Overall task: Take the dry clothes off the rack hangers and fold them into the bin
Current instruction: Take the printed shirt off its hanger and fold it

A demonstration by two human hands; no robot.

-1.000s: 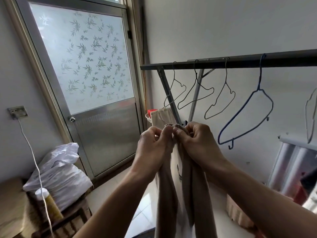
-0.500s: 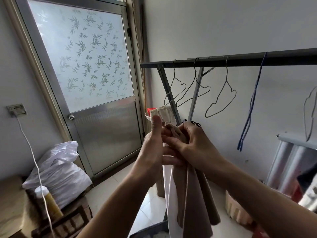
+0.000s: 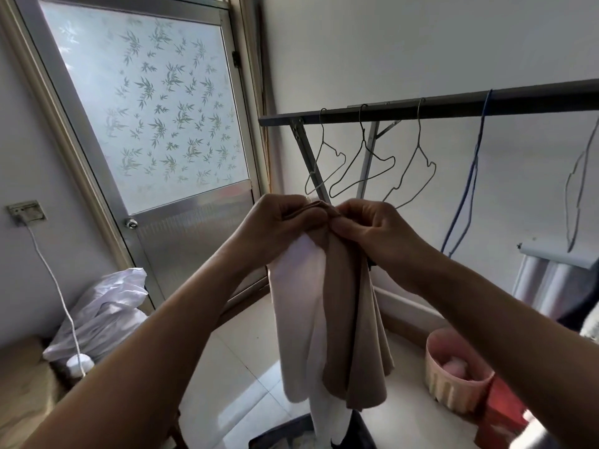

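A beige and white garment [image 3: 330,312] hangs folded lengthwise in front of me. My left hand [image 3: 275,228] grips its top edge on the left, and my right hand [image 3: 372,231] pinches the same edge just beside it, fingertips nearly touching. Behind them runs the dark rack bar [image 3: 421,106] with three bare wire hangers [image 3: 366,163], a blue hanger [image 3: 466,179] turned edge-on, and another wire hanger [image 3: 580,189] at the right. Below the cloth, the rim of a dark bin [image 3: 285,432] shows at the bottom edge.
A frosted glass door [image 3: 152,124] stands at the left with a white plastic bag [image 3: 107,312] and a cord beside it. A pink basket [image 3: 453,371] sits on the tiled floor at the right, next to something red.
My left hand has closed its fingers onto the top of the garment, and both hands now hold it side by side. The cloth hangs lower and more spread.
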